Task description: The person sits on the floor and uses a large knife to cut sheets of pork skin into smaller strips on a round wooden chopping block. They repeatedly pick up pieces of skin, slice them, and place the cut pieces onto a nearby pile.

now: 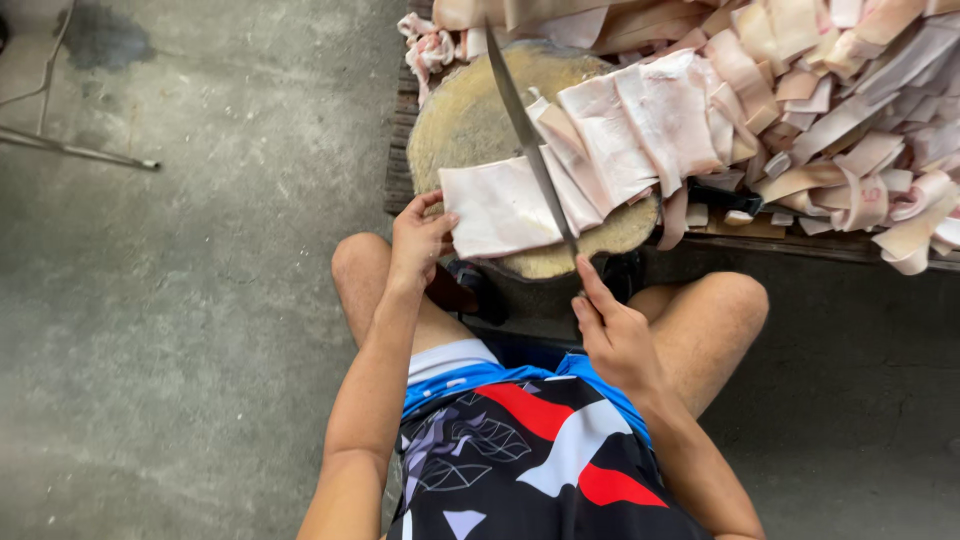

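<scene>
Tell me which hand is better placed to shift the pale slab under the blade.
Left. The left hand already grips the slab at its edge; the right hand holds the knife.

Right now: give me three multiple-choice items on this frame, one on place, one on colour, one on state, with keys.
1. Where does the slab under the knife lie?
A. on the floor
B. on the round block
C. on the person's lap

2. What colour is the floor?
A. grey
B. green
C. red

3. What is the left hand doing?
A. hanging free
B. gripping the knife
C. holding the slab's edge

Key: B, the slab rests on the block; A, bare grey concrete; C, its fingers press the slab's left edge while the right hand holds the knife.
</scene>
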